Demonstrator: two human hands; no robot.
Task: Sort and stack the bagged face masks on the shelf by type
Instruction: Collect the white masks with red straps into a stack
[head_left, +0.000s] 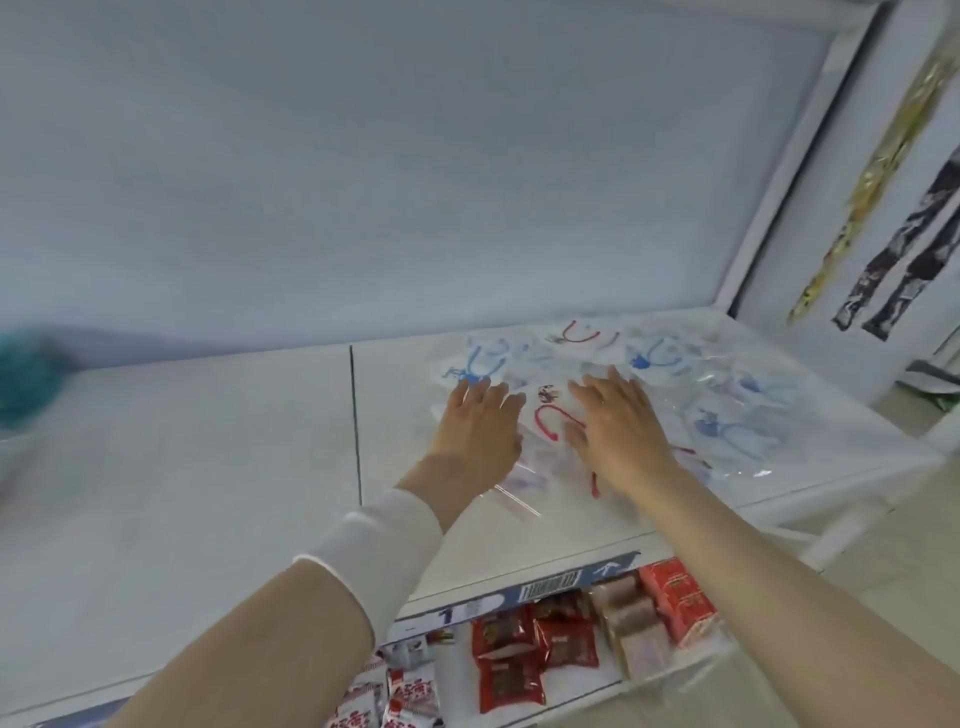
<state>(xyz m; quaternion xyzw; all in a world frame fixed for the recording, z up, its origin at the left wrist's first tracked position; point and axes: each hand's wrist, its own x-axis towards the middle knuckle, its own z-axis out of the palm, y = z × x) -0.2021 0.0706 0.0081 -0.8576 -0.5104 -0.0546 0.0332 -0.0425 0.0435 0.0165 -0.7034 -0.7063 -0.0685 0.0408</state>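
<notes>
Left hand and right hand lie flat (grip released) on bagged masks on the shelf.

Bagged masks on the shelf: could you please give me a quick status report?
Left hand and right hand open, flat on bagged masks. Red and blue types mixed, unstacked. No obstruction seen.

Clear mask bags: blue, red loops; shelf white.

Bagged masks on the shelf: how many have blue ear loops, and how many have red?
Blue-loop masks: 4
Red-loop masks: 3, one partly under the right hand
Total: 7 visible; overlapping clear bags may hide more.
</notes>
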